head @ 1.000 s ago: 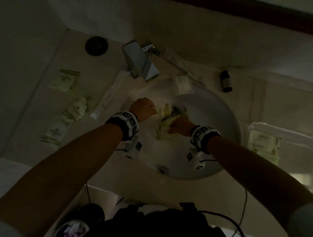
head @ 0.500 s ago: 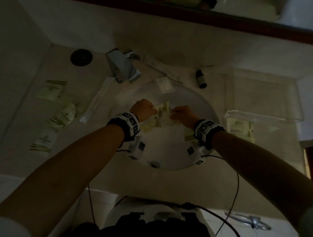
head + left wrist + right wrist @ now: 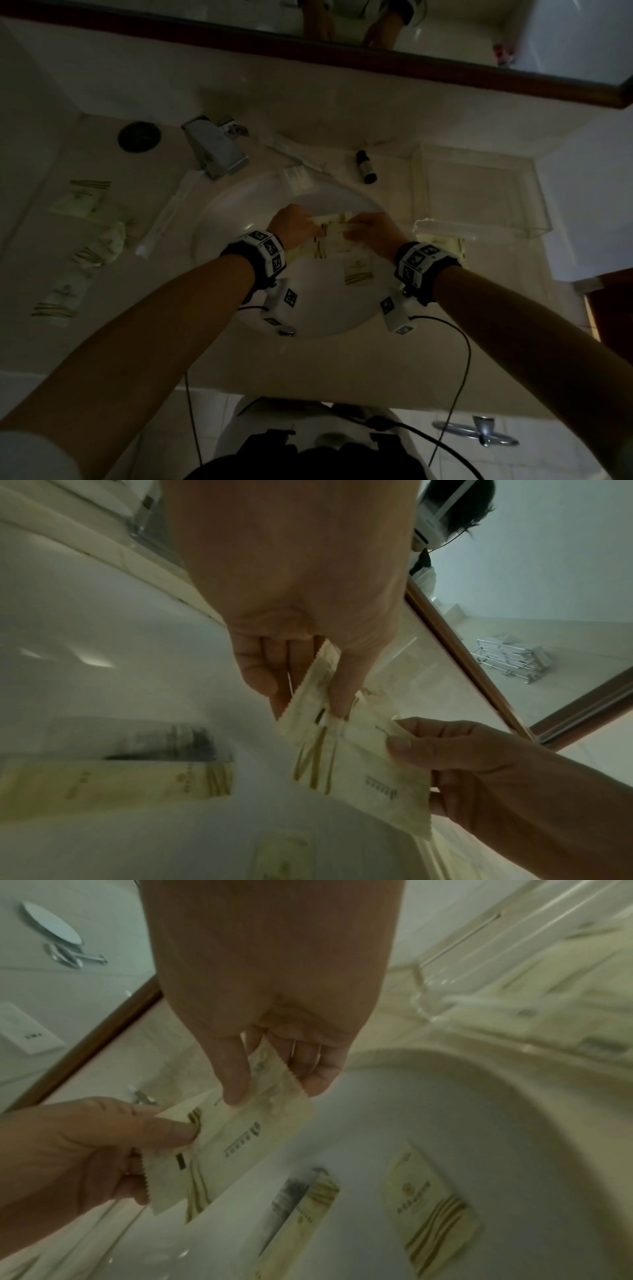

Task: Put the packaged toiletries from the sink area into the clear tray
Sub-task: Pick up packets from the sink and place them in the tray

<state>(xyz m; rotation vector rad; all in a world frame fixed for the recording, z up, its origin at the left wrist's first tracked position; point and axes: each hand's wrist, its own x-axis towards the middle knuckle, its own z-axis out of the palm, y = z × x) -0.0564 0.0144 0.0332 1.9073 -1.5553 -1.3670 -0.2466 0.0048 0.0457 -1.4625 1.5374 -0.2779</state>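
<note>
My left hand (image 3: 294,226) and right hand (image 3: 371,229) both pinch one packet (image 3: 334,222); two more packets lie in sink (image 3: 239,219).

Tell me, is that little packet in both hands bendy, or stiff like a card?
Probably bendy: the packet sags and creases between the left hand and the right hand. It seems light, since a pinch by fingers at its zigzag edge holds it. The smooth wrapper may be a bit slippery.
</note>
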